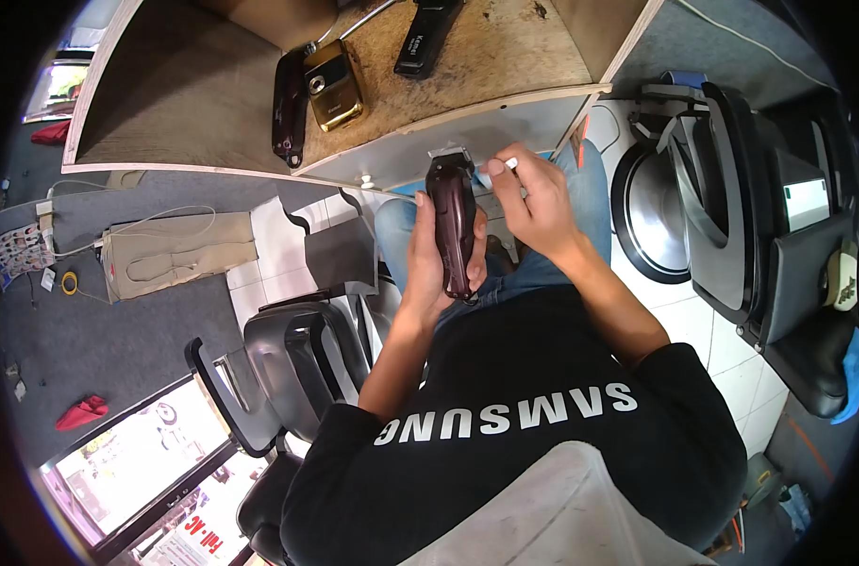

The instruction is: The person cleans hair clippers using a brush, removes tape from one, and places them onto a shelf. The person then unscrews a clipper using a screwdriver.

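Observation:
My left hand (434, 250) is wrapped round a dark maroon hair clipper (455, 222), its metal blade pointing up toward the wooden shelf. Just right of the blade, my right hand (535, 203) pinches a thin tool with a white end (511, 163); its tip lies close to the clipper head. On the shelf above rest a second maroon clipper (290, 108), a gold device (335, 85) and a black device (427, 38) with pale lettering.
The wooden shelf (203, 94) has a front edge just beyond my hands. Black salon chairs stand at right (731, 208) and lower left (302, 354). A beige board (179, 253) with a cable lies at left. A red cloth (82, 412) is at lower left.

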Action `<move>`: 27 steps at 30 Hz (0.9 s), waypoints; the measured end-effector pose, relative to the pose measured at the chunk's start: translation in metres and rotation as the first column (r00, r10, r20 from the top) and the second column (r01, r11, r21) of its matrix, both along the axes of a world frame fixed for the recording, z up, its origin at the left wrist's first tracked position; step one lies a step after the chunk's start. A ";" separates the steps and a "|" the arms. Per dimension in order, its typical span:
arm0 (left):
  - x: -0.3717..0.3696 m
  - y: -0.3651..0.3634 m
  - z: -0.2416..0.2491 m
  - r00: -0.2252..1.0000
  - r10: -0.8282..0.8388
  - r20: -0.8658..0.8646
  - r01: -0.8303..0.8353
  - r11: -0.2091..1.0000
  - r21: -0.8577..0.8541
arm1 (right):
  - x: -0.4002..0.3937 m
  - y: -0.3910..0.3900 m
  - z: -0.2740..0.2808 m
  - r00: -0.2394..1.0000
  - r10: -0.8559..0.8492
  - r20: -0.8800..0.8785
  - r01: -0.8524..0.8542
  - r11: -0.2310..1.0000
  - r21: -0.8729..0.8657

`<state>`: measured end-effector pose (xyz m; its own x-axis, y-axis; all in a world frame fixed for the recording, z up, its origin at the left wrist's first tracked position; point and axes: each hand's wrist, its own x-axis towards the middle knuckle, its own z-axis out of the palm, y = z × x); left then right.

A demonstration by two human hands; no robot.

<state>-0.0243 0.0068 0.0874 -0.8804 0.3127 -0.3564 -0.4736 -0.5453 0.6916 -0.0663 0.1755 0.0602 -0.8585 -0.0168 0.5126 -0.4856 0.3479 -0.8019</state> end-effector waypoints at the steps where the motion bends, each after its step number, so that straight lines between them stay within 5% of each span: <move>1: 0.000 -0.002 -0.003 0.999 -0.033 -0.013 0.034 0.999 0.017 | 0.002 0.001 0.000 0.997 0.002 0.077 0.003 0.998 -0.070; 3: -0.001 -0.011 -0.015 0.995 -0.095 -0.038 0.097 0.994 0.050 | 0.009 0.001 0.005 0.972 0.027 0.232 0.023 0.978 -0.207; 6: -0.002 -0.013 -0.018 0.990 -0.123 -0.063 0.125 0.991 0.036 | 0.006 -0.014 0.021 0.996 -0.030 0.081 0.055 0.945 -0.322; 9: -0.001 -0.004 -0.005 0.999 -0.034 -0.002 0.034 0.999 -0.034 | 0.005 -0.002 0.003 0.989 0.087 0.120 -0.082 0.995 -0.050; 12: -0.002 -0.007 -0.006 1.000 -0.010 -0.016 0.009 0.999 -0.038 | 0.013 0.002 0.008 0.973 0.210 0.097 -0.190 0.965 -0.180; 15: -0.003 -0.005 -0.008 0.997 0.068 -0.023 -0.070 0.992 -0.103 | 0.016 0.001 0.011 0.922 0.384 -0.054 -0.388 0.914 -0.118; 17: -0.002 -0.005 -0.011 0.998 0.061 -0.021 -0.064 0.970 -0.235 | 0.012 -0.004 0.005 0.949 0.312 -0.046 -0.315 0.940 -0.132; 22: -0.001 -0.005 -0.019 0.995 -0.054 -0.088 0.033 0.973 -0.230 | 0.004 -0.001 0.012 0.986 0.034 0.165 0.009 0.968 -0.252; 23: -0.001 -0.003 -0.018 0.995 -0.040 -0.086 0.016 0.966 -0.259 | 0.008 0.000 0.015 0.982 0.177 0.061 -0.155 0.952 -0.265; 26: 0.000 -0.003 -0.020 0.998 -0.020 -0.065 0.000 0.953 -0.304 | 0.007 0.000 0.024 0.948 0.311 -0.068 -0.299 0.942 0.150; 27: -0.001 -0.002 -0.019 0.997 -0.020 -0.076 -0.005 0.951 -0.310 | -0.001 -0.007 0.019 0.968 0.177 -0.176 -0.166 0.983 0.079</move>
<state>-0.0250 0.0048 0.0680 -0.9073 0.2042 -0.3677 -0.4152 -0.2951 0.8605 -0.0675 0.1687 0.0791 -0.7329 -0.1928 0.6525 -0.6776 0.2939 -0.6742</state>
